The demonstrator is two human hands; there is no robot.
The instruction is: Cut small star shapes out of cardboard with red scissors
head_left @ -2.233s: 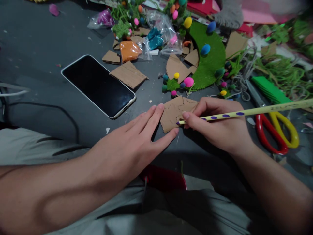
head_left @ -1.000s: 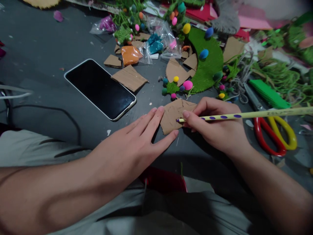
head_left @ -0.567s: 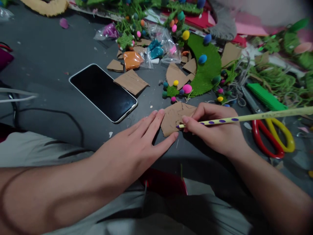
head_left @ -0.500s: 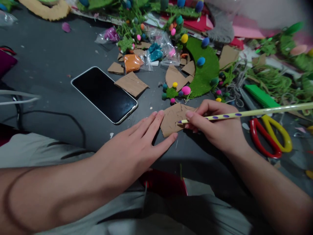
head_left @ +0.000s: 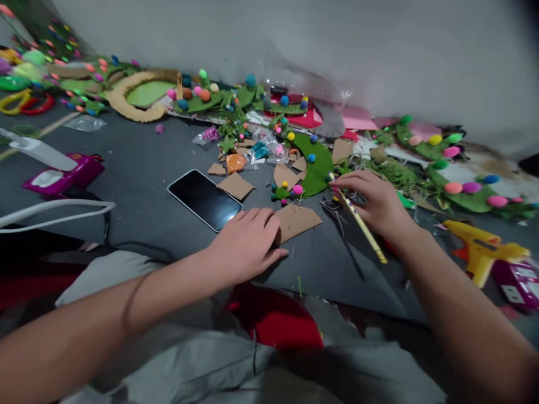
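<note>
My left hand (head_left: 248,244) rests palm down on the dark table, its fingertips lying on the near left edge of a brown cardboard piece (head_left: 300,220). To the right of the cardboard and clear of it, my right hand (head_left: 377,203) hovers low over grey string and scraps. Its fingers are closed loosely on a yellow pencil with purple dots (head_left: 361,225). The pencil slants from the fingertips back towards my wrist. Whatever lies under the right palm is hidden.
A black phone (head_left: 205,199) lies left of the cardboard, and a green felt crescent (head_left: 316,166) with pompoms lies behind it. A yellow glue gun (head_left: 480,251) sits at the right. A magenta object (head_left: 63,177) and a white cable (head_left: 54,210) are at the left. Felt wreaths line the wall.
The view has tipped up and now takes in the wall. My right hand has lifted the pencil off the cardboard and moved right. My left hand stays on the cardboard.
</note>
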